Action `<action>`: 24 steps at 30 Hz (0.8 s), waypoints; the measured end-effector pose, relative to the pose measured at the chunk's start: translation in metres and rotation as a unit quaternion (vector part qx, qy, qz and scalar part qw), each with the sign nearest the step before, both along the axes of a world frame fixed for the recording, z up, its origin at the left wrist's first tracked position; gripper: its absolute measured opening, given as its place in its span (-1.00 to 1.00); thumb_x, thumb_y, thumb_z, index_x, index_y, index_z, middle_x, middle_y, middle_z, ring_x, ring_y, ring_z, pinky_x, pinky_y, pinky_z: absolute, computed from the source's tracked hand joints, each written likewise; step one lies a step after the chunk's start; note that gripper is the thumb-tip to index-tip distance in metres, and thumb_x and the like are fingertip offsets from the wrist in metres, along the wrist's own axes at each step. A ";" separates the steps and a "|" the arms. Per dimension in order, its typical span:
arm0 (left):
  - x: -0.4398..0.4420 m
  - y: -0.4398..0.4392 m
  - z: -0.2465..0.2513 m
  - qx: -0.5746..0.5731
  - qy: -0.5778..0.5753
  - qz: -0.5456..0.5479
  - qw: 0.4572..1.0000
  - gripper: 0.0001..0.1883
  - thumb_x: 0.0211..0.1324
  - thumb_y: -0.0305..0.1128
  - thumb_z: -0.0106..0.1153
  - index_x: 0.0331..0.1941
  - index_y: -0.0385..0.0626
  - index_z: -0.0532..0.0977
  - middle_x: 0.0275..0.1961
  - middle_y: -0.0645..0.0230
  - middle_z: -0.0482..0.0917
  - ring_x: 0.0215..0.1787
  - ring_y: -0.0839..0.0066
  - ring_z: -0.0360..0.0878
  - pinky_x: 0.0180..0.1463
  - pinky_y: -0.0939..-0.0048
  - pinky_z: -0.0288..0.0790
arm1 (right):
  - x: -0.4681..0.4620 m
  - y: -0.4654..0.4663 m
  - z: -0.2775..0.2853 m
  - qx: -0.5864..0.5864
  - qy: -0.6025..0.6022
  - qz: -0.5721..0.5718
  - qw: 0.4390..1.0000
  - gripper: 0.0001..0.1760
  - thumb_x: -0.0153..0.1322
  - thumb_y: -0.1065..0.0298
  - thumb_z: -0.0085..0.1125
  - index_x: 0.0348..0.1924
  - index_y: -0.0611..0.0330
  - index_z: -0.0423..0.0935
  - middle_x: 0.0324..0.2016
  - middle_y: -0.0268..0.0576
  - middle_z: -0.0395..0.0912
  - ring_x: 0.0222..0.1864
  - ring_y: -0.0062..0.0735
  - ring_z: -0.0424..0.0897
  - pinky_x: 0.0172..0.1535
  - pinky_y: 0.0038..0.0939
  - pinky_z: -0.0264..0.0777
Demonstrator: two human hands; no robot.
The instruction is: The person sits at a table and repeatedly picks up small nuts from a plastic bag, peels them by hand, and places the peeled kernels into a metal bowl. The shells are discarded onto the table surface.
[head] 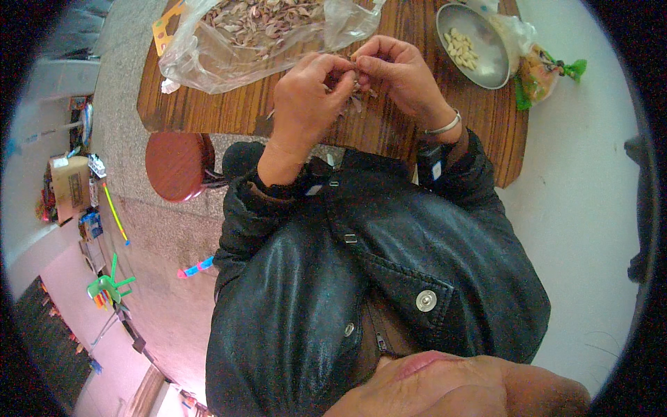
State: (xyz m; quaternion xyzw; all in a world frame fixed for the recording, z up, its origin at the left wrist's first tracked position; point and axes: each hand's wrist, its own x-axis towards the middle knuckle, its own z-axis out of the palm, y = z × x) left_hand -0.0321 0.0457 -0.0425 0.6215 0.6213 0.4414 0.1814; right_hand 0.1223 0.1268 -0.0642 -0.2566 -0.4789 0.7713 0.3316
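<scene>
My left hand and my right hand meet over the wooden table's near part. Their fingertips pinch a small garlic clove between them, mostly hidden by the fingers. A bangle circles my right wrist. Loose papery garlic skins lie on the table just under the hands. Beyond my left hand spreads a clear plastic bag, with many unpeeled garlic cloves in and on it. Right of my right hand, a round metal bowl holds several peeled, pale cloves.
The wood-grain table has an angled left corner. Past the bowl rests a plastic food package with a green twisted end, against the white wall. A round red-brown stool stands left of the table. Toys and boxes line the floor further left.
</scene>
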 end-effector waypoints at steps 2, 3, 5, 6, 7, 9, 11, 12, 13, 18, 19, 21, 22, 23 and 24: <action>0.001 -0.001 0.000 0.015 0.006 0.004 1.000 -0.88 0.06 -0.37 0.24 -0.35 -0.14 0.59 -0.38 0.28 0.63 -0.43 0.47 0.64 -0.33 0.47 0.52 | 0.000 0.000 0.000 0.020 -0.004 -0.002 1.000 -0.84 0.36 0.35 0.23 -0.30 0.27 0.53 -0.51 -0.29 0.56 -0.53 -0.62 0.52 -0.51 -0.65 0.37; 0.002 -0.001 -0.001 0.020 0.007 0.005 1.000 -0.89 0.06 -0.37 0.23 -0.35 -0.14 0.58 -0.38 0.28 0.62 -0.43 0.46 0.64 -0.33 0.47 0.52 | 0.000 0.000 0.000 0.023 -0.001 -0.004 1.000 -0.84 0.36 0.35 0.23 -0.30 0.26 0.53 -0.51 -0.29 0.56 -0.53 -0.63 0.52 -0.52 -0.66 0.36; 0.002 -0.001 -0.001 0.027 0.009 0.007 1.000 -0.89 0.05 -0.38 0.24 -0.35 -0.14 0.58 -0.38 0.29 0.62 -0.43 0.46 0.64 -0.34 0.48 0.52 | -0.001 0.000 -0.001 0.035 -0.009 -0.008 0.999 -0.84 0.36 0.35 0.23 -0.31 0.26 0.54 -0.52 -0.29 0.56 -0.54 -0.64 0.52 -0.54 -0.66 0.34; 0.002 -0.001 -0.001 0.029 0.010 0.008 1.000 -0.89 0.05 -0.39 0.24 -0.35 -0.14 0.58 -0.38 0.29 0.62 -0.43 0.46 0.64 -0.34 0.48 0.51 | 0.000 0.000 -0.001 0.033 -0.007 -0.009 0.999 -0.85 0.35 0.36 0.23 -0.31 0.26 0.54 -0.53 -0.29 0.56 -0.54 -0.64 0.51 -0.55 -0.67 0.33; 0.002 -0.001 -0.001 0.027 0.007 0.006 1.000 -0.89 0.04 -0.39 0.24 -0.35 -0.14 0.57 -0.39 0.29 0.61 -0.43 0.46 0.63 -0.34 0.48 0.51 | 0.000 0.000 -0.001 0.043 -0.016 -0.010 0.999 -0.85 0.35 0.36 0.24 -0.31 0.26 0.54 -0.54 -0.29 0.56 -0.54 -0.64 0.51 -0.55 -0.66 0.32; 0.002 -0.001 0.000 0.023 0.003 0.001 1.000 -0.90 0.03 -0.40 0.25 -0.36 -0.13 0.57 -0.40 0.30 0.60 -0.44 0.46 0.63 -0.34 0.48 0.51 | 0.000 0.000 -0.002 0.045 -0.021 -0.009 0.999 -0.85 0.35 0.36 0.24 -0.31 0.26 0.55 -0.55 -0.29 0.56 -0.55 -0.64 0.51 -0.55 -0.66 0.32; 0.002 -0.001 0.001 0.029 0.015 0.003 0.999 -0.90 0.01 -0.42 0.24 -0.37 -0.13 0.56 -0.42 0.31 0.59 -0.45 0.46 0.62 -0.35 0.48 0.50 | 0.000 0.000 -0.003 0.060 -0.023 0.000 0.998 -0.85 0.35 0.36 0.24 -0.31 0.26 0.55 -0.55 -0.29 0.56 -0.55 -0.63 0.51 -0.55 -0.66 0.32; 0.002 -0.001 0.001 0.032 0.022 0.003 0.999 -0.91 0.00 -0.42 0.24 -0.37 -0.12 0.56 -0.43 0.32 0.59 -0.45 0.46 0.61 -0.35 0.48 0.50 | 0.000 0.000 -0.003 0.061 -0.016 0.005 0.998 -0.85 0.34 0.36 0.24 -0.31 0.25 0.55 -0.56 -0.29 0.55 -0.55 -0.62 0.51 -0.55 -0.66 0.32; 0.003 -0.001 0.002 0.035 0.019 0.007 0.999 -0.91 -0.01 -0.43 0.24 -0.39 -0.13 0.55 -0.44 0.30 0.58 -0.46 0.44 0.61 -0.37 0.45 0.49 | -0.001 0.000 -0.003 0.074 -0.026 0.009 0.997 -0.85 0.35 0.36 0.24 -0.31 0.26 0.54 -0.55 -0.29 0.55 -0.55 -0.62 0.51 -0.54 -0.65 0.34; 0.006 0.000 0.005 0.027 -0.029 0.025 0.999 -0.92 -0.04 -0.44 0.22 -0.41 -0.14 0.55 -0.46 0.28 0.57 -0.50 0.42 0.59 -0.41 0.42 0.46 | 0.001 -0.002 0.002 -0.005 0.006 0.048 0.999 -0.83 0.37 0.34 0.22 -0.28 0.26 0.53 -0.53 -0.29 0.54 -0.54 -0.59 0.52 -0.46 -0.57 0.46; 0.006 0.000 0.006 0.035 -0.043 0.037 0.998 -0.91 -0.03 -0.43 0.23 -0.41 -0.14 0.55 -0.45 0.28 0.57 -0.50 0.43 0.59 -0.41 0.42 0.46 | 0.001 -0.001 0.003 -0.025 0.014 0.061 0.998 -0.83 0.37 0.34 0.21 -0.27 0.26 0.52 -0.52 -0.29 0.55 -0.53 -0.59 0.53 -0.44 -0.55 0.47; 0.003 -0.001 0.008 0.036 -0.074 0.062 0.995 -0.91 -0.01 -0.43 0.24 -0.40 -0.15 0.55 -0.43 0.29 0.58 -0.50 0.45 0.59 -0.41 0.44 0.46 | 0.003 0.000 0.005 -0.068 0.036 0.089 0.993 -0.83 0.39 0.33 0.19 -0.26 0.25 0.52 -0.49 -0.29 0.55 -0.51 -0.58 0.54 -0.41 -0.52 0.50; 0.001 -0.001 0.009 0.042 -0.062 0.055 0.996 -0.91 0.00 -0.42 0.24 -0.39 -0.15 0.56 -0.43 0.29 0.59 -0.50 0.46 0.60 -0.41 0.45 0.46 | 0.003 0.001 0.005 -0.072 0.040 0.088 0.993 -0.83 0.39 0.33 0.19 -0.25 0.25 0.51 -0.48 -0.29 0.55 -0.50 -0.58 0.55 -0.40 -0.52 0.50; -0.001 -0.002 0.010 0.042 -0.051 0.049 0.997 -0.90 0.01 -0.42 0.25 -0.39 -0.15 0.56 -0.42 0.30 0.59 -0.49 0.47 0.60 -0.41 0.45 0.47 | 0.003 0.001 0.006 -0.078 0.050 0.089 0.992 -0.83 0.40 0.33 0.18 -0.25 0.25 0.51 -0.47 -0.29 0.55 -0.49 -0.57 0.55 -0.39 -0.52 0.50; -0.002 -0.003 0.010 0.050 -0.040 0.046 0.997 -0.90 0.02 -0.41 0.25 -0.38 -0.15 0.57 -0.41 0.30 0.60 -0.49 0.47 0.61 -0.41 0.46 0.47 | 0.003 0.002 0.006 -0.087 0.059 0.089 0.990 -0.83 0.40 0.33 0.17 -0.24 0.25 0.51 -0.46 -0.28 0.56 -0.48 -0.57 0.56 -0.38 -0.52 0.50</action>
